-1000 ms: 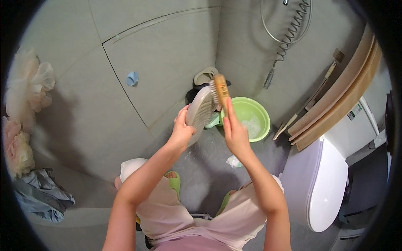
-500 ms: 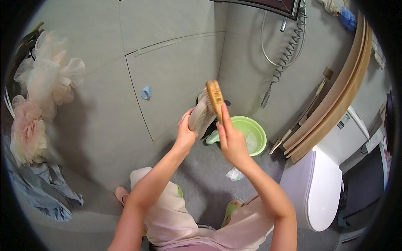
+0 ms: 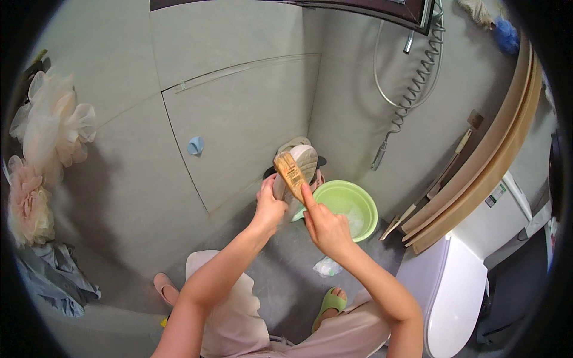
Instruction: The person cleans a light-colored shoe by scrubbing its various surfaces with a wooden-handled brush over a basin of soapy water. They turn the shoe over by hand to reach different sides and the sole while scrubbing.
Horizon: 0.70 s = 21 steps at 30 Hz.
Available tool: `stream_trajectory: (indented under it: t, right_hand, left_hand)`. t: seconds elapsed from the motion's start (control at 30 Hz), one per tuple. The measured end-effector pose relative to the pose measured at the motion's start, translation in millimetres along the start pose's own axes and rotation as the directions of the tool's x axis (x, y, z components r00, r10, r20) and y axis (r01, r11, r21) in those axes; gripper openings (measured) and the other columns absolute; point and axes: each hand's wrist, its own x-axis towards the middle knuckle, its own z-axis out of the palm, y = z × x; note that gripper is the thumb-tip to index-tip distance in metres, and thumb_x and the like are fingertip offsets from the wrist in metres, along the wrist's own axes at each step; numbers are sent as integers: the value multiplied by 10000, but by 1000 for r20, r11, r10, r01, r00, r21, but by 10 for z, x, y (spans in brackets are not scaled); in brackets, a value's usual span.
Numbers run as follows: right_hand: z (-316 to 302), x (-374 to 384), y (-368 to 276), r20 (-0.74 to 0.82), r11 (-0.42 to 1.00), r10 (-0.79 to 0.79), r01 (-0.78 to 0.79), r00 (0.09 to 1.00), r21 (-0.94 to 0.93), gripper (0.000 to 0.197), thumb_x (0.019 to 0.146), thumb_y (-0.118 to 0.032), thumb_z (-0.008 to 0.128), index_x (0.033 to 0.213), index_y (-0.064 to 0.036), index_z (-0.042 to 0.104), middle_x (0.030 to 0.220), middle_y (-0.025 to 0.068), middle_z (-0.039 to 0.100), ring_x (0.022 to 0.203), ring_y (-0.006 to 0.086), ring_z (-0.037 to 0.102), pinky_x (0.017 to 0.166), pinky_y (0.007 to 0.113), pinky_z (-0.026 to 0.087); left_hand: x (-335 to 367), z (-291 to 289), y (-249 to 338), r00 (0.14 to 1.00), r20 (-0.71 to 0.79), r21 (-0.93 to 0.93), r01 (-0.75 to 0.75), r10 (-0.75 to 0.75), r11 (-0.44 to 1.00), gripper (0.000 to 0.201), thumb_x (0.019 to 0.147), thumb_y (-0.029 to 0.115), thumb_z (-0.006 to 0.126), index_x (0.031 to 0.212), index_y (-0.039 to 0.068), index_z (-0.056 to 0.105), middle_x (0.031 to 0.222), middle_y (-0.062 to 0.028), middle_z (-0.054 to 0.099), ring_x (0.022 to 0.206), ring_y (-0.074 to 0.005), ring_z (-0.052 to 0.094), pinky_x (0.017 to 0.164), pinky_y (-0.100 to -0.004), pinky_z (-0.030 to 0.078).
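Observation:
In my left hand (image 3: 270, 204) is a pale, flat-soled shoe (image 3: 306, 159), gripped by its near edge and tilted up in front of me. My right hand (image 3: 329, 229) closes round the handle of a wooden scrubbing brush (image 3: 290, 174), its index finger stretched along the back. The brush lies across the shoe, bristle side toward it, so the contact is hidden. Just right of and beyond my hands, a light green basin (image 3: 371, 206) on the floor holds some whitish, sudsy water.
More footwear (image 3: 293, 143) sits behind the held shoe by the wall. A crumpled clear plastic bag (image 3: 327, 267) lies on the floor. The white toilet (image 3: 459, 286) and long tan boards (image 3: 477, 197) flank my right; a coiled hose (image 3: 412, 89) hangs beyond.
The brush has swung from nearly upright to slanting left across the shoe, and both hands sit slightly lower. The shoe's pale sole now faces me more. The whole view has shifted.

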Motion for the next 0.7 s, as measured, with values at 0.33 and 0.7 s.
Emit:
stream_trajectory:
  t: [0.33,0.7]
  right_hand:
    - [137,199,7,38,994,12,-16,999,107,687,929,-98,583,1548,-114,285,838,178,654,638,367,639,559,450,501]
    - [175,90,-133,61,939,118,-131,991,317,722,954,-126,562,1571,-102,189,870,225,669,688,411,644,603,471,500]
  left_hand:
    - [-132,-217,291,990,1,-121,138,-139,983,659,662,-148,598,1288,27,486,1264,-103,528,1157,-256,504,969,-356,439]
    - [-591,-410,236,974,51,-382,224,-222,897,625,656,-172,517,1250,22,507,1128,-70,607,1022,-208,586,790,-294,492]
